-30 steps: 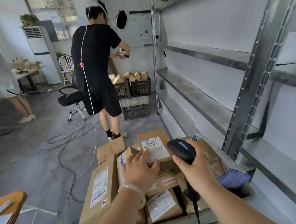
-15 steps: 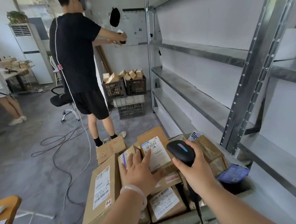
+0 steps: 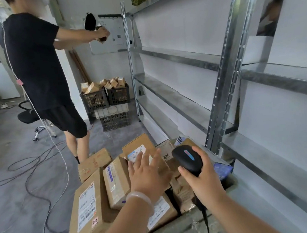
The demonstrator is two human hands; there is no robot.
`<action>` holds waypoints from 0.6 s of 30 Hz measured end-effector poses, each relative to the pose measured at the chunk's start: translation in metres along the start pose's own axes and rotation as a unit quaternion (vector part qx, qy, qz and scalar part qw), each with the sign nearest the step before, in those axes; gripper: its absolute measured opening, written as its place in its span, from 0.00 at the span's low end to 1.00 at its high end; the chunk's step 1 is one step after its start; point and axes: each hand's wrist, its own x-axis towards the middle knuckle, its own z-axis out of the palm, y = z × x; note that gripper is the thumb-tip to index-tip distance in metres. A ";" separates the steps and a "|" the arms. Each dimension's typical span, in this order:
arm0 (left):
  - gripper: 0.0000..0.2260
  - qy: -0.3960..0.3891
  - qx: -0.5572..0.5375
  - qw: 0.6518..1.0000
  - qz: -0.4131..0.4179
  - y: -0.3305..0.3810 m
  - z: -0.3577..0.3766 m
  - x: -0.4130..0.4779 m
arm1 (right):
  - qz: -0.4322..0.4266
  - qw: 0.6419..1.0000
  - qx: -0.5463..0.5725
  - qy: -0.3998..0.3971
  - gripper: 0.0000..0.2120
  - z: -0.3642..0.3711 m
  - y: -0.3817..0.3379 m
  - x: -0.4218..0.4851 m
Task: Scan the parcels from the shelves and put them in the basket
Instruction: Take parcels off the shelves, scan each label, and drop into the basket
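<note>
While the right hand (image 3: 202, 183) grips a black handheld barcode scanner (image 3: 187, 159) upright, the left hand (image 3: 149, 174) spreads straight fingers over brown cardboard parcels (image 3: 117, 180) heaped in a grey basket (image 3: 178, 225). Grey metal shelves (image 3: 175, 100) border the heap's right edge; cable-strewn grey floor (image 3: 19, 207) lies open leftward.

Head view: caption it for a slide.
Right hand grips the scanner while the spread left hand reaches over piled parcels beside metal shelves.

— What is the floor (image 3: 14, 217) like?
— Grey and smooth. Black cables (image 3: 26, 183) curl across it.
— Any furniture?
— A black chair (image 3: 28, 117) on wheels, at the left. A white board (image 3: 110, 37) hangs on the pale back wall (image 3: 105, 68).
</note>
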 end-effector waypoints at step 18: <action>0.38 -0.081 -0.098 0.888 0.441 0.361 0.072 -0.166 | 0.096 0.916 -0.046 0.388 0.28 -0.338 0.040 -0.236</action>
